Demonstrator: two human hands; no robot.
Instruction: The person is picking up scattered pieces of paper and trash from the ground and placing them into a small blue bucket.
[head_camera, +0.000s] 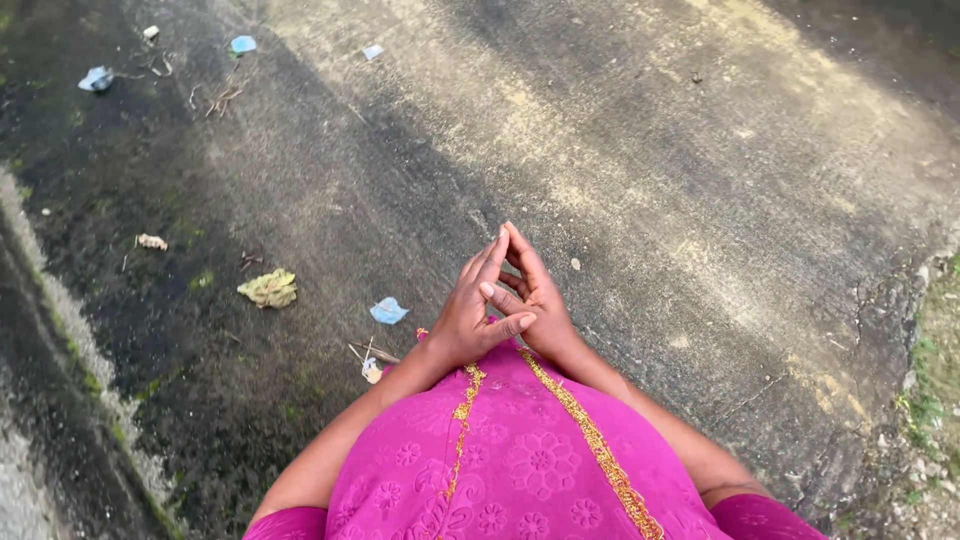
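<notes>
The left hand (472, 318) and right hand (535, 295) are pressed together in front of the pink garment (530, 460), fingertips touching; nothing is grasped in either grip. Scraps of litter, a blue wrapper (388, 311) and a yellowed leaf (268, 288), are scattered on the concrete ground (700, 180) to the left.

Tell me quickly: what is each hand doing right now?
Left hand: empty, fingers loosely curled, pressed against the right hand.
Right hand: empty, fingers extended, tips touching the left hand.

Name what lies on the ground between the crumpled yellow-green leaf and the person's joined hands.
In the head view, a small pale blue scrap lies on the concrete between the leaf and the left hand, which touches the right hand.
</notes>
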